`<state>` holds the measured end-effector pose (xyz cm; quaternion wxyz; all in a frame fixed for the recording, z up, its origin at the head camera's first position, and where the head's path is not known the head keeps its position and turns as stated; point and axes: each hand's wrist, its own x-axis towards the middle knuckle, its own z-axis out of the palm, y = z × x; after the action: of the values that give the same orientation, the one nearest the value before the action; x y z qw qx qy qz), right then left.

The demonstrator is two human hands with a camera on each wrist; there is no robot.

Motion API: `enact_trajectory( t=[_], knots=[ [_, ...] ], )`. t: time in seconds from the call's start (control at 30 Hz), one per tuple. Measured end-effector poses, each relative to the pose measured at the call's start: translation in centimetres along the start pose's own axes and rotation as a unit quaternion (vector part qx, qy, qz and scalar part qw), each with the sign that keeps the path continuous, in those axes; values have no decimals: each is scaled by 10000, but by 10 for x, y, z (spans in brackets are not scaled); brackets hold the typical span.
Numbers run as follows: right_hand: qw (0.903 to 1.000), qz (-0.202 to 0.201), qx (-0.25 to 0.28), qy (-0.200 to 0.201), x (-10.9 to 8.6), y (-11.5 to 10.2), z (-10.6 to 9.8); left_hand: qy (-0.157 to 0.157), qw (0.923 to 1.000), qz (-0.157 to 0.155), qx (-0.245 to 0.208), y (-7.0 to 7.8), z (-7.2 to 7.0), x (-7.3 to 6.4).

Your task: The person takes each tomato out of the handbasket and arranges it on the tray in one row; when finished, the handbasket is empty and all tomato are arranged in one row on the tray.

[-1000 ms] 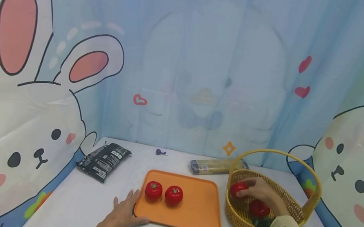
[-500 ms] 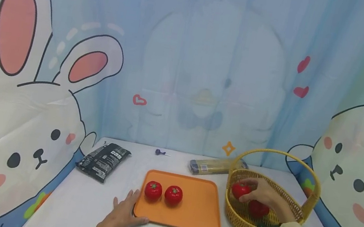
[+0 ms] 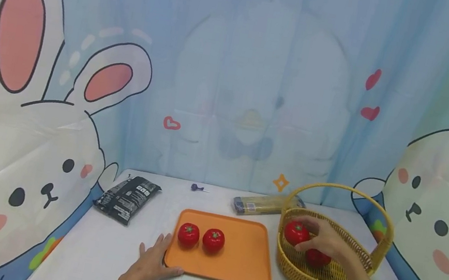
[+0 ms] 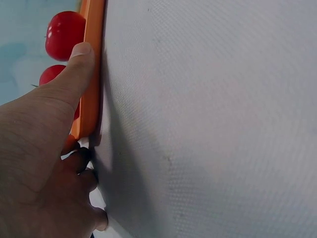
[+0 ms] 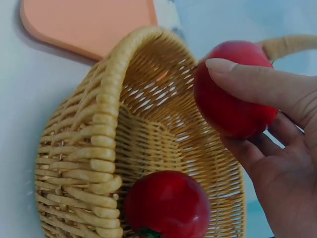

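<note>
My right hand (image 3: 325, 239) grips a red tomato (image 5: 230, 116) between thumb and fingers, over the left part of the yellow wicker basket (image 3: 292, 270). Below it in the basket lies another tomato (image 5: 168, 203), partly hidden by the hand in the head view. My left hand (image 3: 152, 263) rests against the near left corner of an orange tray (image 3: 245, 261), fingers spread along its left side. Its thumb (image 4: 74, 74) lies along the front rim. Two tomatoes, a left one (image 3: 189, 235) and a right one (image 3: 213, 240), sit side by side on the tray's left half.
Behind the tray lies a long yellowish packet (image 3: 262, 206), its right end behind the basket. A black packet (image 3: 128, 198) is at the back left, and a small purple item (image 3: 197, 187) lies at the back. The basket's tall handle (image 3: 345, 187) arches above it.
My right hand has shifted slightly with the tomato, which has turned so its green top shows. The left hand, the tray and its tomatoes stay in place.
</note>
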<state>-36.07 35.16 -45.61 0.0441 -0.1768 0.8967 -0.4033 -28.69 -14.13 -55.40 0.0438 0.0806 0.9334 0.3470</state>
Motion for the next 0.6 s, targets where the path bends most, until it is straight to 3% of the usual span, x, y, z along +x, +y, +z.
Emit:
enact_trajectory(
  t=[0.17,0.37,0.6],
  knots=[
    [9990,-319,272,-163,-7,-14,-3,12,10000,8,12,-1,1,1],
    [9956,-396,736,-411,-13,-36,-1,64,10000,51,1,-1,1,1],
    [9893,-1040,805,-639,-15,-54,9,143,9998,47,86,0,4,-2]
  ],
)
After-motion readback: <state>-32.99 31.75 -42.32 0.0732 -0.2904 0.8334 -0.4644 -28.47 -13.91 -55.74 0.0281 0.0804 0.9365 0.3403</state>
